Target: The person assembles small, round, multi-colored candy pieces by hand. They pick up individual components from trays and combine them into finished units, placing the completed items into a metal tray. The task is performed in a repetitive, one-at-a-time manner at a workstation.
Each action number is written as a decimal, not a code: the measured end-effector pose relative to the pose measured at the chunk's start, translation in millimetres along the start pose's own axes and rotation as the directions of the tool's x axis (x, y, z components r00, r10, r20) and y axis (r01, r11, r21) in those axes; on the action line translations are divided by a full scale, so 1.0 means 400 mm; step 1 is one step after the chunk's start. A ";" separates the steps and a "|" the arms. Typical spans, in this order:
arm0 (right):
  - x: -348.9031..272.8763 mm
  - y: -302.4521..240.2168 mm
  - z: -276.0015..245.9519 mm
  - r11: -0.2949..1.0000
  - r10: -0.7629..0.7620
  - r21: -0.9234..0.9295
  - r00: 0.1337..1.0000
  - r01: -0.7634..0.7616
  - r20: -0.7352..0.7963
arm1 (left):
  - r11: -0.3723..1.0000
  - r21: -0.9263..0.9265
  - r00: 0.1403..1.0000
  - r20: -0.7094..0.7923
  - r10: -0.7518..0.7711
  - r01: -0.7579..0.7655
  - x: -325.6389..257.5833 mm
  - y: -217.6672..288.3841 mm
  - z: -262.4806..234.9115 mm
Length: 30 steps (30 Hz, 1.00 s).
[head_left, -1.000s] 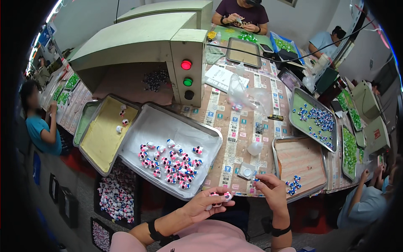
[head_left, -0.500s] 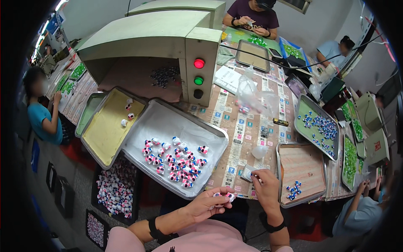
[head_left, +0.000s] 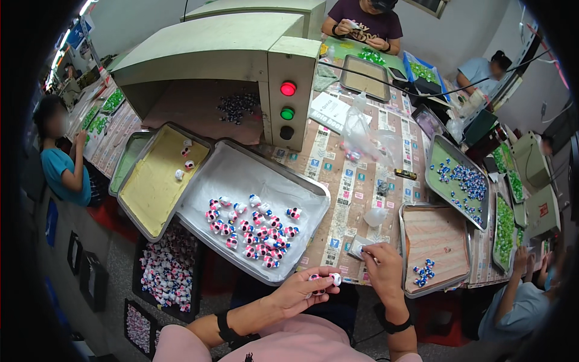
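My left hand (head_left: 295,294) is closed around a few small figurines (head_left: 335,279), white with pink and dark parts. The fingers cover most of them. To its right, at the table's near edge, my right hand (head_left: 385,269) pinches with thumb and forefinger over a small pale pad (head_left: 354,248). Whatever those fingertips hold is too small to make out. Left of both hands lies a large metal tray (head_left: 208,172) lined with white. Several matching white, pink and blue figurines (head_left: 256,232) are grouped in it.
A yellow-lined tray (head_left: 145,193) holds several white pieces. Right of my hands, a pink-lined tray (head_left: 437,241) and a green-lined tray (head_left: 440,160) hold blue pieces. A boxy machine (head_left: 205,54) stands behind; a clear bag (head_left: 359,133) lies mid-table. A co-worker (head_left: 368,27) works opposite.
The figurines in my left hand have turned slightly, and that hand has shifted a little. My right hand stays over the pale pad. The co-worker opposite has moved their hands.
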State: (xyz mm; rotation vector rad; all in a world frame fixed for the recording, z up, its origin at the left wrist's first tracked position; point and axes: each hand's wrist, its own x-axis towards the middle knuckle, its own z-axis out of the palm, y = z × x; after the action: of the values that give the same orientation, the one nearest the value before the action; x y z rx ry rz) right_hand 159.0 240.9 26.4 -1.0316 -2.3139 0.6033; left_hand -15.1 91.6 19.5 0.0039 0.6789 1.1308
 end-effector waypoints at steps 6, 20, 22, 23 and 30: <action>-0.032 -0.075 -0.054 0.919 0.181 0.333 0.976 -0.211 0.118 | 1.000 -0.012 1.000 -0.021 0.008 -0.009 0.009 -0.005 -0.006; -0.086 -0.114 -0.048 0.774 0.178 0.560 0.950 -0.296 0.256 | 0.998 0.015 0.998 0.006 0.066 -0.066 0.013 -0.019 -0.002; -0.081 -0.121 -0.055 0.800 0.143 0.536 0.954 -0.268 0.264 | 0.996 0.034 0.996 -0.003 0.086 -0.086 0.013 -0.024 -0.006; -0.080 -0.123 -0.057 0.813 0.127 0.523 0.955 -0.254 0.267 | 0.995 0.044 0.996 -0.006 0.094 -0.094 0.013 -0.026 -0.007; -0.091 -0.125 -0.044 0.821 0.107 0.534 0.972 -0.204 0.207 | 0.986 0.119 0.989 -0.074 0.128 -0.118 0.003 -0.026 0.008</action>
State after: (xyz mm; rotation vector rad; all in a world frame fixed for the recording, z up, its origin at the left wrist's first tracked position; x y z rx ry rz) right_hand 164.1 185.6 58.7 -0.9097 -1.9944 1.3810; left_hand -4.5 89.0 17.9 0.0989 0.8247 1.2141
